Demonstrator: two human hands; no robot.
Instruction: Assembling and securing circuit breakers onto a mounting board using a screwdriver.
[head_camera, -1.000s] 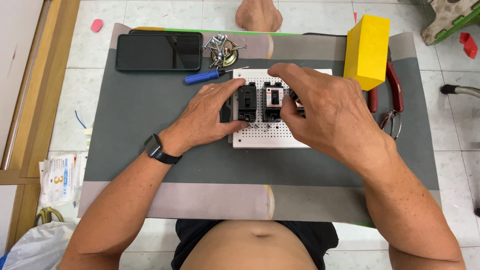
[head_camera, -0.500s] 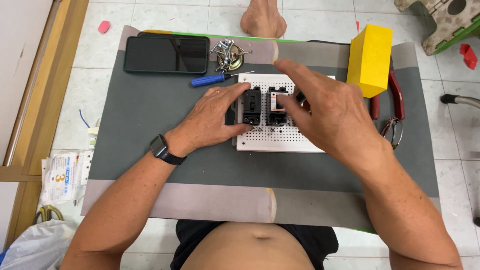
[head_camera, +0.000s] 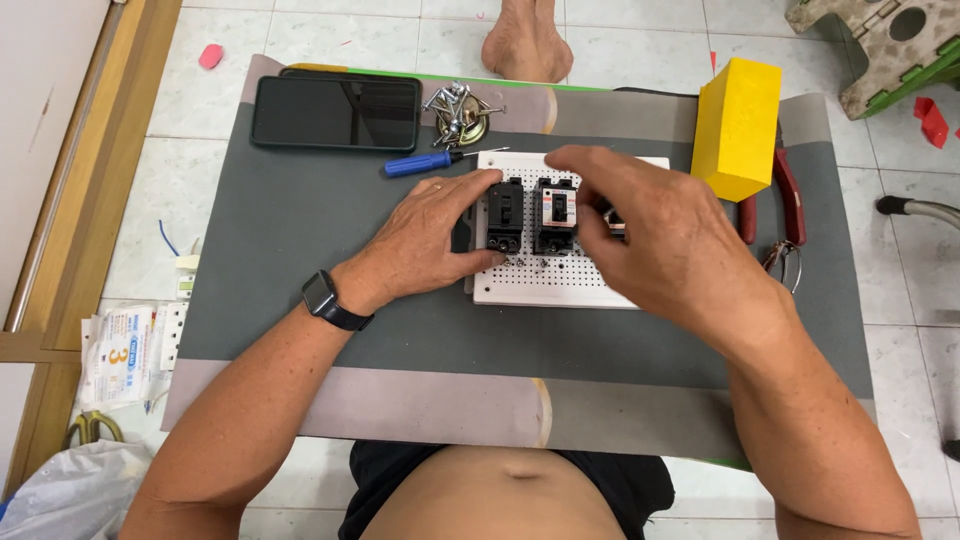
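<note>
— Seating breakers on the white perforated board (head_camera: 560, 290), mid-mat: left hand (head_camera: 430, 240) pinches the black breaker (head_camera: 505, 215) at its left end.
— And the right hand (head_camera: 660, 240)?
— Fingers curled around a half-hidden third unit; it probably wants aligning beside the middle breaker (head_camera: 555, 215).

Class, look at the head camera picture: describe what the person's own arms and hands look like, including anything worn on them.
Both arms are bare, with no sleeves and no gloves. The left hand has a black watch with a dark square face strapped at the wrist. The right hand shows no watch or band. I can see no rings on the fingers.
</note>
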